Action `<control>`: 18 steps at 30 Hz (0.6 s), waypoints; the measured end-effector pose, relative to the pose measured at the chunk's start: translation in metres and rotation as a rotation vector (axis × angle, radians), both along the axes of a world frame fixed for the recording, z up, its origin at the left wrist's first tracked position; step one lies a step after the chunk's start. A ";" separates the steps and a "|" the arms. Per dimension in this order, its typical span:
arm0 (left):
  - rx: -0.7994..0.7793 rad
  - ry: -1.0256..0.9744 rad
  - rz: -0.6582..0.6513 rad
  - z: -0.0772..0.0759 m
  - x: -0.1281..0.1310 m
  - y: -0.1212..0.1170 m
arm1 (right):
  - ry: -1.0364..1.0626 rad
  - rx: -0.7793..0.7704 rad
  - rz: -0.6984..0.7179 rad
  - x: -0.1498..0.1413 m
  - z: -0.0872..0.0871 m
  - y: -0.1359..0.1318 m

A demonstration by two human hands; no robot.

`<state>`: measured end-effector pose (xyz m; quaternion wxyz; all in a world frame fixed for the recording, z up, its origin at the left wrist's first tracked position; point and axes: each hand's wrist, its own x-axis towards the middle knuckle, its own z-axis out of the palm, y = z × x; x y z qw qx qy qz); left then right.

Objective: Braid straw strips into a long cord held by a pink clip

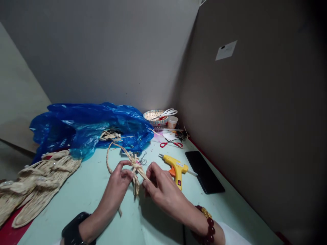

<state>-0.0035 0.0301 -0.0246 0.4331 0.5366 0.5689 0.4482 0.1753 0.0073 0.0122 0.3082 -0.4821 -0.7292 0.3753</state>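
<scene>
My left hand (pixel 120 182) and my right hand (pixel 159 185) meet over the pale green table (pixel 102 190), both pinched on a braid of tan straw strips (pixel 135 168). The fingers of each hand are closed on the strips where they cross. From the hands a braided straw cord (pixel 114 149) loops back toward a blue plastic bag (pixel 87 127). A black watch sits on my left wrist and a dark red bead bracelet on my right wrist.
A yellow glue gun (pixel 176 168) and a black phone (pixel 204 172) lie right of my hands. Red-handled scissors (pixel 171 144), a bowl (pixel 154 117) with white scissors (pixel 167 113) and a small cup (pixel 173 121) sit at the back. Woven straw pieces (pixel 35 185) lie left.
</scene>
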 end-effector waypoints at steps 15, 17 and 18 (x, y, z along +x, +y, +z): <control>-0.025 -0.166 -0.163 0.019 0.009 -0.010 | 0.077 0.163 -0.063 -0.008 -0.005 0.002; -0.030 -0.181 -0.170 0.021 0.009 -0.011 | 0.021 0.196 -0.082 -0.009 -0.005 0.002; -0.033 -0.189 -0.168 0.021 0.009 -0.011 | -0.019 0.199 -0.091 -0.009 -0.004 0.003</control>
